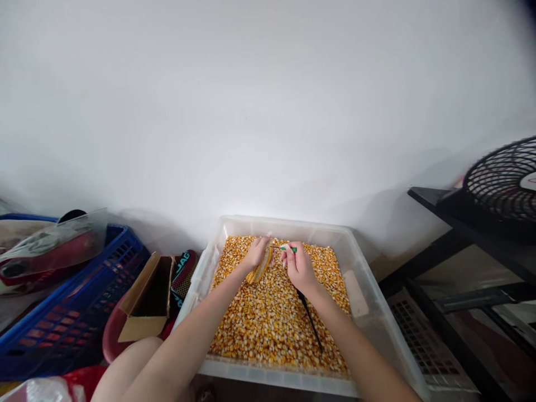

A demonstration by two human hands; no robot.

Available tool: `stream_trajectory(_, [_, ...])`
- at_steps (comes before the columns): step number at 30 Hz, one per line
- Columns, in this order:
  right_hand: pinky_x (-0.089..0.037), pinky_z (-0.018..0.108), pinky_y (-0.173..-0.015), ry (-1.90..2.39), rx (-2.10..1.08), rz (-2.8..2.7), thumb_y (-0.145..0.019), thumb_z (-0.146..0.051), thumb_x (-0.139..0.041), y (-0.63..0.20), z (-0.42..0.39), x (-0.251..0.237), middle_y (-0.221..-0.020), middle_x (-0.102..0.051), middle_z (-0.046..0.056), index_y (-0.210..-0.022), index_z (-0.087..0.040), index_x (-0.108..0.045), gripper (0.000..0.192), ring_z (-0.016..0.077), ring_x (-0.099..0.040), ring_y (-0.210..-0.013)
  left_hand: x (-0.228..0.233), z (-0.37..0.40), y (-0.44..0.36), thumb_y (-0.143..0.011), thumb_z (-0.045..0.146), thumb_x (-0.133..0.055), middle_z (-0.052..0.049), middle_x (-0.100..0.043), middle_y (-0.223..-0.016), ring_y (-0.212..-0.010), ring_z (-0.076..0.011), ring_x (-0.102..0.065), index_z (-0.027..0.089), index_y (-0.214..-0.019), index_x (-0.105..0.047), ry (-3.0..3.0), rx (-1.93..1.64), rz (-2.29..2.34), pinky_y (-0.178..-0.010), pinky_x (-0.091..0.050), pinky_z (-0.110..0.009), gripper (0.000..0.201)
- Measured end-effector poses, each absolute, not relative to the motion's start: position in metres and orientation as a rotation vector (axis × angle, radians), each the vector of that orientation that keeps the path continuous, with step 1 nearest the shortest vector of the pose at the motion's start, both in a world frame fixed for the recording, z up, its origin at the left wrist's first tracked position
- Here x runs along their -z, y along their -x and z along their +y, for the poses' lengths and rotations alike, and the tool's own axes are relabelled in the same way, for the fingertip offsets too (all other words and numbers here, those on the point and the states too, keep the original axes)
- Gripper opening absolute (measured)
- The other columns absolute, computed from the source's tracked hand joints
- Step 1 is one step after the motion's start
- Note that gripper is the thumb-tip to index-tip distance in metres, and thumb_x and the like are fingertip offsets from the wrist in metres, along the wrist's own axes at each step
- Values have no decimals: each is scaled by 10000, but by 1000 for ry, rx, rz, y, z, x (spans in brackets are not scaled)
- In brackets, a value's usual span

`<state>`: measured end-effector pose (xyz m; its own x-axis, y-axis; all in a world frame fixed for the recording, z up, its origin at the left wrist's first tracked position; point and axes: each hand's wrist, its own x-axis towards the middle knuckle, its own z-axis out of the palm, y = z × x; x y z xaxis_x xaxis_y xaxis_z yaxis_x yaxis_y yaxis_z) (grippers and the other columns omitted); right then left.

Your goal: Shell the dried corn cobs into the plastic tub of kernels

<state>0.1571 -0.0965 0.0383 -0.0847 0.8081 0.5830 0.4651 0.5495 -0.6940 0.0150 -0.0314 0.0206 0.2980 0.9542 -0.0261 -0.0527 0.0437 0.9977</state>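
Observation:
In the head view, my left hand (257,252) is closed around a corn cob (262,267), held tilted above a bed of loose kernels. Part of the cob is stripped in a pale band, while yellow kernels remain along its side. My right hand (300,266) grips the green handle of a screwdriver (288,249), whose thin shaft points left to the cob's upper part. Whether the tip touches the cob is too small to tell. Beneath both hands, corn kernels (268,329) fill a clear plastic bin (368,262). A thin black tool (310,321) lies on them, partly hidden by my right wrist.
At left stand a blue basket (84,301) with bagged items, an open cardboard box (144,324) in a reddish basin (109,335), and a black patterned box (184,273). On the right, a black rack (444,223) carries a fan (502,184). A white wall (268,111) rises behind the bin.

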Motion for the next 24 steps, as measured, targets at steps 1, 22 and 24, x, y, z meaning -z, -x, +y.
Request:
stream_trajectory(1, [-428,259,-565,1071,-404,-1723,-924,-288,-328,-157,-97,-39,-697,-594,21,-914,-213,-418,117,145,-573,-595,-21,-32,-15,-802,561,-392,-8,-511,-465,-401,-156,-498,180,-588,-501,-1268,-980,960,-430,-412,-282,450])
stream_trajectory(22, [-362,248,-517,1206,-685,-1663,-932,-402,-283,-174,-83,-45,-547,-434,-49,-800,-230,-389,242,129,-446,-485,-24,-49,-25,-878,445,-248,-5,-493,-570,-588,-143,-443,159,-596,-525,-2030,-772,1068,-604,-336,-256,488])
stream_trajectory(24, [-360,251,-513,1206,-716,-1670,-933,-405,-276,-173,-83,-45,-534,-422,-55,-805,-231,-388,244,129,-440,-473,-21,-49,-25,-883,444,-245,-8,-490,-567,-581,-145,-444,168,-595,-523,-2066,-740,1057,-597,-331,-254,486])
